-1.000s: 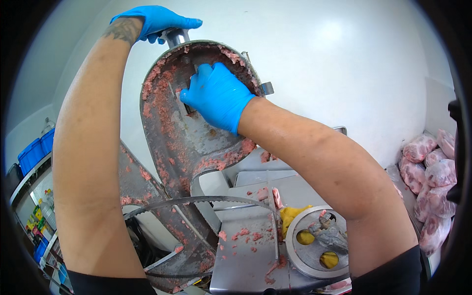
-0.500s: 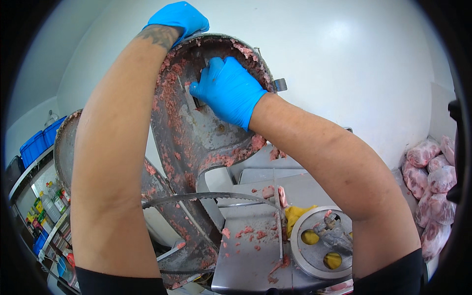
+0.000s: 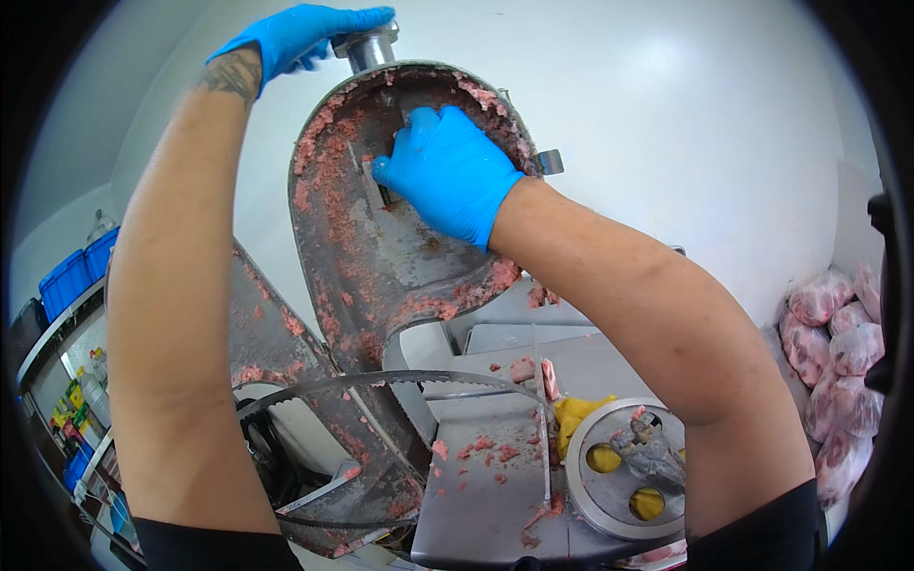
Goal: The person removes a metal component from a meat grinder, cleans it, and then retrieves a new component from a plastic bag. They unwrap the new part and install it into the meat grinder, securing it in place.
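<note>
A band saw's housing (image 3: 319, 243) stands open before me, its grey metal inside smeared with pink ground meat. My left hand (image 3: 303, 36), in a blue glove, lies over the metal knob (image 3: 369, 46) on top of the housing. One digit stretches along the knob's top; the other fingers hang beside it, slightly blurred. Inside the upper housing my right hand (image 3: 449, 176), also gloved in blue, is closed at a slotted metal bracket (image 3: 373, 181). What its fingers hold is hidden. A loose toothed saw blade (image 3: 419, 377) loops across below my hands.
A metal saw table (image 3: 476, 519) with meat scraps lies below. On it, at right, sit a round metal wheel (image 3: 595, 495) and a yellow cloth (image 3: 576, 416). Bagged meat (image 3: 838, 400) is piled far right. Shelves at left hold blue bins (image 3: 65, 285) and bottles.
My left hand has opened and shifted left, and the knob now shows beneath it. The left forearm moved left too. My right hand stays nearly in place inside the housing.
</note>
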Tool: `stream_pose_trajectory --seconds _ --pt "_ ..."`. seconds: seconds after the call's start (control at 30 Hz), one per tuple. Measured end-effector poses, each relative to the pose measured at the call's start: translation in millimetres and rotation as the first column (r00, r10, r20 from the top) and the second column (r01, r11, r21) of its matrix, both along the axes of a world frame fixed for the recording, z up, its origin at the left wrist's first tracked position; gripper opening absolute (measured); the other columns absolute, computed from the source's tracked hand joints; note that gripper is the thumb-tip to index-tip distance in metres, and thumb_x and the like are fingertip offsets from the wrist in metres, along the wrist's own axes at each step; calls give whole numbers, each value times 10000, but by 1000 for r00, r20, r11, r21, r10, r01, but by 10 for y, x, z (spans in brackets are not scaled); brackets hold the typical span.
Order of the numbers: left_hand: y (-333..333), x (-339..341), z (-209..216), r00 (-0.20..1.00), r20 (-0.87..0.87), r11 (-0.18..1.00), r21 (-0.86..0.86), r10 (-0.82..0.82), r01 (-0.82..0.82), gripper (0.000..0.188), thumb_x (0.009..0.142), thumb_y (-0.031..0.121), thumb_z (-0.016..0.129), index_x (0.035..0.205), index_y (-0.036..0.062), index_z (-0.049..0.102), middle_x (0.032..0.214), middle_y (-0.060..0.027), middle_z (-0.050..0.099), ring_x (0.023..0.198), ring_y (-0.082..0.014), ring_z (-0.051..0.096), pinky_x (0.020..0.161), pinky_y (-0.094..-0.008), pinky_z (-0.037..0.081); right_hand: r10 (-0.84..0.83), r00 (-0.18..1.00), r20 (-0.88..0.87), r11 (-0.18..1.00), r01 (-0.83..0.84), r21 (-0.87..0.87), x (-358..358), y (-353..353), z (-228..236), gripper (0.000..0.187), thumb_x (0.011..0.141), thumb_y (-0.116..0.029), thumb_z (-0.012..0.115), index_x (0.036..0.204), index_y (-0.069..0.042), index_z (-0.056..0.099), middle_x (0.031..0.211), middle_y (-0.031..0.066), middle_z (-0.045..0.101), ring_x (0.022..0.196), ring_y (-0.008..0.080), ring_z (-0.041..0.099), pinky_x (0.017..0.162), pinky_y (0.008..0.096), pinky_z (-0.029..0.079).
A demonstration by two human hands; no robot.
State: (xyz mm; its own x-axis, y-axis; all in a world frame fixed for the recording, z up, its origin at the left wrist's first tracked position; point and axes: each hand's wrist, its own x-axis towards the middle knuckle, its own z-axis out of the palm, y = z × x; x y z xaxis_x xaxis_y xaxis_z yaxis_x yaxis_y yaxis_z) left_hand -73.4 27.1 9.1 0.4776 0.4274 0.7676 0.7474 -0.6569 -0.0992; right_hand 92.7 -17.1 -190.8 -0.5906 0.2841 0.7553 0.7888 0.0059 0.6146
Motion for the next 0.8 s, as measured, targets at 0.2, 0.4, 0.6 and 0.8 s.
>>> stream_pose_trajectory --seconds 0.2,0.4,0.6,0.8 --pt "344 271 -207 906 114 908 -51 -409 416 596 834 607 717 1217 150 724 982 -36 695 912 -137 620 844 -363 514 3 1000 1 999 -3 33 -2 28 -9 310 836 -68 654 1128 -144 720 863 129 644 924 324 618 726 439 499" --pt "278 695 -92 927 -79 830 478 367 -288 362 862 364 650 999 63 798 1053 -200 754 1005 -368 723 905 -443 561 68 998 2 995 -68 78 20 104 -27 344 863 -72 628 1185 -159 709 859 112 623 943 318 596 750 443 473" --pt "-257 687 -79 883 -232 891 313 408 -329 417 919 477 626 983 107 808 1016 -156 768 911 -292 732 828 -425 566 -104 993 47 994 102 39 -4 25 -35 381 856 -101 635 1223 -187 684 870 87 617 963 304 583 762 435 442" --pt "-409 282 -72 999 -15 973 -227 49 -52 545 857 648 701 969 120 779 780 -29 667 693 -149 581 665 -319 504 -76 997 21 997 75 26 -5 10 -33 360 848 -113 651 1194 -196 706 890 90 643 973 300 593 799 439 447"
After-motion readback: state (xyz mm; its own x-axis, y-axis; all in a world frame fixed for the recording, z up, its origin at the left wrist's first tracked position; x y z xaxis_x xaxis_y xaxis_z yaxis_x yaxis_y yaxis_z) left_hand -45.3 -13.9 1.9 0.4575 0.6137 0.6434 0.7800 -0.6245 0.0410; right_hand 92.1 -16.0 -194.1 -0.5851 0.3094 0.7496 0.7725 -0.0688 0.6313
